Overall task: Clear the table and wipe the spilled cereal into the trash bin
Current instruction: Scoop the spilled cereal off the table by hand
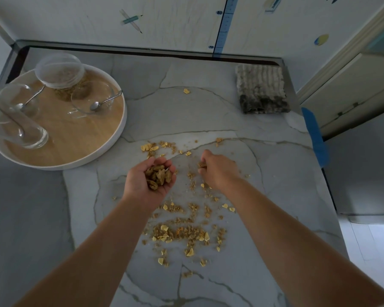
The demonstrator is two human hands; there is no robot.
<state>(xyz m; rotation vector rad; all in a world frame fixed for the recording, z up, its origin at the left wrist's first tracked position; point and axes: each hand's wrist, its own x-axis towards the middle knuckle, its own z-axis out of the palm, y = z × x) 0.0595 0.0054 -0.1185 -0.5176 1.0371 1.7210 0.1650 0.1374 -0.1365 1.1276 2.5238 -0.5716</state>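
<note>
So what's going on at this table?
A person is gathering spilled cereal by hand. The left hand is cupped round a pile of clumps, and the right hand pinches another bit. Plenty more lies scattered on the table. Glass bowls sit on the tray at far left; the cloth lies untouched at far right.

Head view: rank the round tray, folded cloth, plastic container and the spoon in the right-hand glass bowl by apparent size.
1. round tray, clearly largest.
2. folded cloth and plastic container: too alike to rank, both toward the table's far side.
3. spoon, smallest.
</note>
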